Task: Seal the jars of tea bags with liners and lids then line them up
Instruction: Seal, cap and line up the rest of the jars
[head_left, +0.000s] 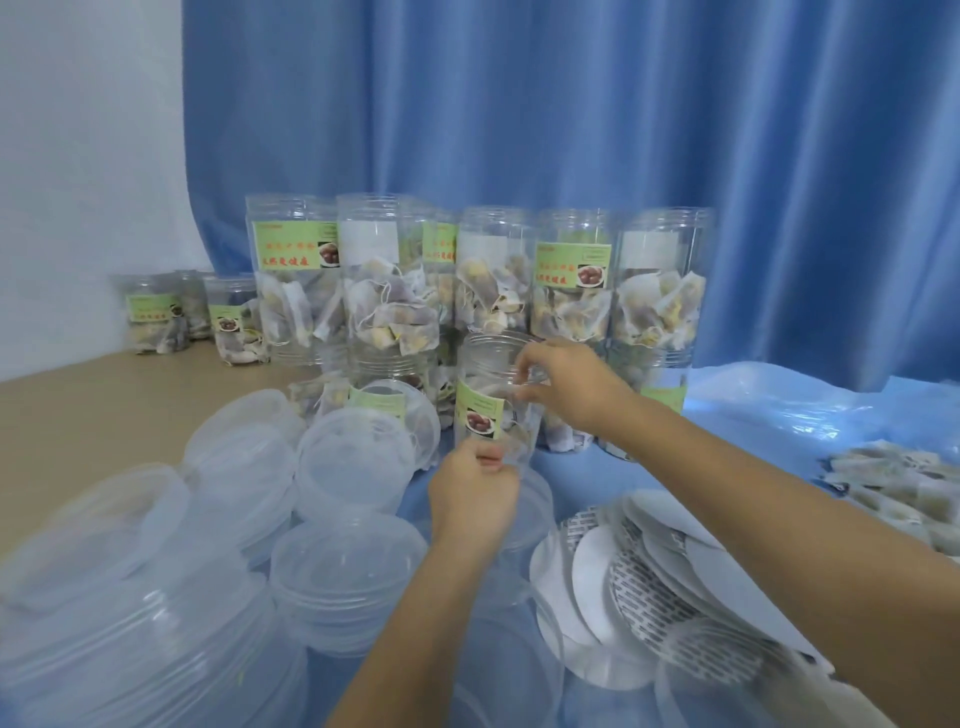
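A clear plastic jar with a green label and tea bags inside stands open in the middle of the table. My right hand grips its upper rim from the right. My left hand pinches the jar's lower front edge. Behind it, more open jars of tea bags are stacked in two levels. A pile of round silver and white liners lies at the front right. Translucent plastic lids are heaped at the front left.
Three smaller jars stand far left on the brown tabletop. Loose tea bags lie at the right on blue plastic sheeting. A blue curtain hangs behind.
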